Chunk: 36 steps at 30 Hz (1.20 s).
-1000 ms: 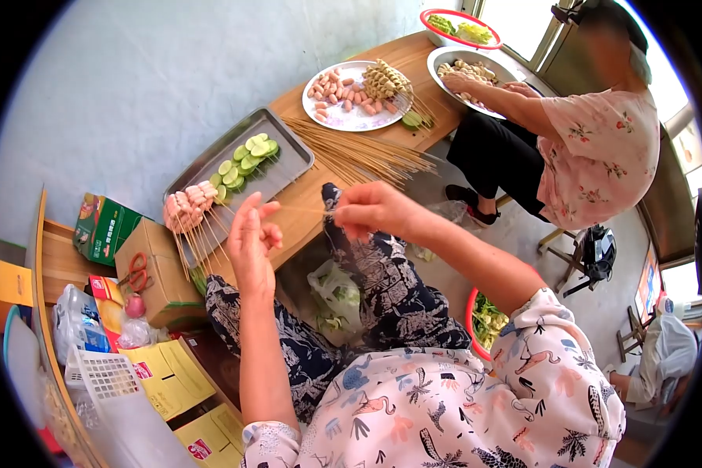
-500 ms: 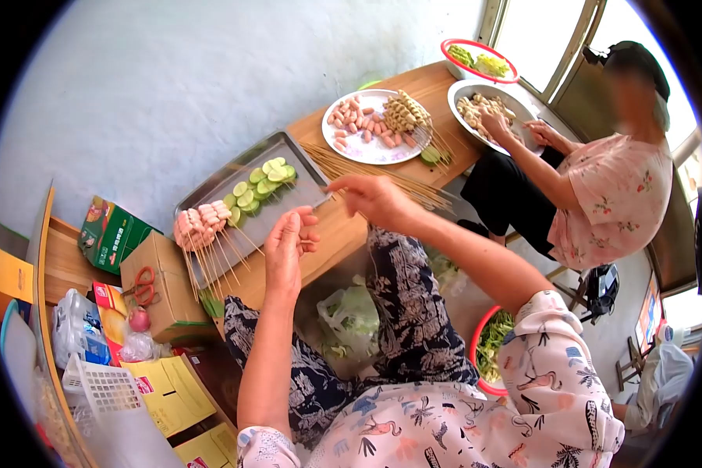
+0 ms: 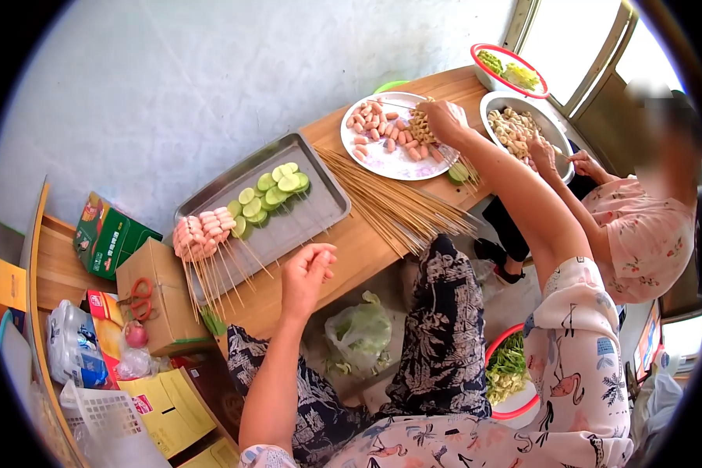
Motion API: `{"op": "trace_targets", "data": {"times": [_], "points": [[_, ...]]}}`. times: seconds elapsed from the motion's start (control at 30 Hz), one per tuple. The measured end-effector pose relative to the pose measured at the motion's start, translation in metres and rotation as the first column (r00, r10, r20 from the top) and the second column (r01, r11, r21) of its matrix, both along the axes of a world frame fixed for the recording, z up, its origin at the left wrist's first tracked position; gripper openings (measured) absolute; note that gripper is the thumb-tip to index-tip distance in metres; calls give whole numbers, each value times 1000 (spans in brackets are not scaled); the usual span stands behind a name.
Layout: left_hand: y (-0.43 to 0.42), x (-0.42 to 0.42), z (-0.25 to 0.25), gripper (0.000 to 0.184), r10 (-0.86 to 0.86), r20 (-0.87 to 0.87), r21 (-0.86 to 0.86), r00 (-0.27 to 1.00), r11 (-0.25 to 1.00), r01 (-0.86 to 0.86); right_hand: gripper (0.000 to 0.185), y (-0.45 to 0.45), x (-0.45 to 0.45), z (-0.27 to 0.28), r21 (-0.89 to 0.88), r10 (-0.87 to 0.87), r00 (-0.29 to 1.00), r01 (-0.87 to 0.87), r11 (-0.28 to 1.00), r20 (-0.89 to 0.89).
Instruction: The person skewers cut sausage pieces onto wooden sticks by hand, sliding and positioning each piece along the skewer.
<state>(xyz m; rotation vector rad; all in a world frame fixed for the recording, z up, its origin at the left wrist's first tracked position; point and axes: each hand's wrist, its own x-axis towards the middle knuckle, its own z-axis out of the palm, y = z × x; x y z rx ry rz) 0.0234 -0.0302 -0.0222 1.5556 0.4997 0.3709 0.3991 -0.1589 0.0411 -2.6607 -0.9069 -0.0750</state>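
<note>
My left hand (image 3: 307,274) is raised in front of the tray's near edge, its fingers curled together; anything inside them is too small to see. Over the right part of the patterned white plate (image 3: 402,165), my right hand (image 3: 448,123) has bent fingers at the folded beige skewered pieces (image 3: 420,127), and what it grips is hidden. A thin dark line extends left from there above small pink sausages (image 3: 372,117). Loose bamboo sticks (image 3: 394,199) fan out below the plate. The metal tray (image 3: 277,230) bears skewered green slices (image 3: 267,191) and skewered pink sausages (image 3: 203,232).
Another person's hands (image 3: 544,152) work at a metal bowl (image 3: 555,129) of beige pieces, close beyond my right forearm. A red-rimmed bowl (image 3: 544,87) stands behind. Scissors (image 3: 141,299) rest by a cardboard box (image 3: 168,292) at left. Below are a plastic bag (image 3: 359,331) and a red-rimmed basin (image 3: 534,405).
My right hand has moved away from my left and up over the plate. My left hand has moved slightly right and down, its fingers more curled. The view has shifted.
</note>
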Motion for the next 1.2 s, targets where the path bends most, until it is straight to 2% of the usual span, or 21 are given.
{"op": "trace_targets", "data": {"times": [0.07,0.13,0.2,0.33,0.4,0.6,0.9,1.0,1.1,1.2], "points": [[-4,2,1,18,-6,14,0,1000,1000,6,24,18,11,-1,-235,164,953,-104,966,254],[-7,3,5,18,-6,-1,7,1000,1000,6,22,37,21,-4,-248,193,940,-124,961,281],[-7,4,3,18,1,16,9,1000,1000,-1,20,56,31,-10,-365,222,931,-107,925,289],[-11,4,4,16,12,13,22,1000,1000,-13,13,83,38,-22,-462,251,912,-78,883,324],[-12,4,3,16,-8,13,74,1000,997,7,12,92,40,-26,-466,254,910,-78,881,328],[-16,4,5,17,0,-9,76,1000,997,1,14,109,33,-20,-509,246,916,-55,859,317],[-21,3,4,16,-18,-28,122,999,992,22,20,90,30,26,-669,339,915,-111,735,221],[-23,1,1,16,-20,17,147,1000,989,18,20,75,23,44,-683,294,933,-77,726,207],[-25,-2,2,15,-8,3,176,1000,984,8,17,68,22,53,-635,298,915,-62,770,272],[-26,0,-5,15,-4,-5,157,1000,988,5,16,73,27,40,-565,298,892,-60,823,339]]}}
